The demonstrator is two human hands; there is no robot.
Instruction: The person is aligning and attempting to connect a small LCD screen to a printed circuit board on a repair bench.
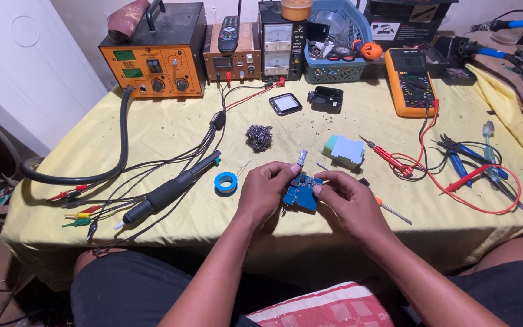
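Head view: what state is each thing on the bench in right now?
blue circuit board: held off the table by both hands
left hand: gripping board
right hand: gripping board
hot-air handpiece: lying flat
multimeter: lying flat, screen blank
blue tape roll: lying flat

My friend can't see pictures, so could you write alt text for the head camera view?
Two hands, left hand and right hand, hold a small blue circuit board over a yellow-covered table with an orange multimeter.

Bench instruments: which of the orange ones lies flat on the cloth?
The orange multimeter, right of the basket; the orange station at the back left stands upright.
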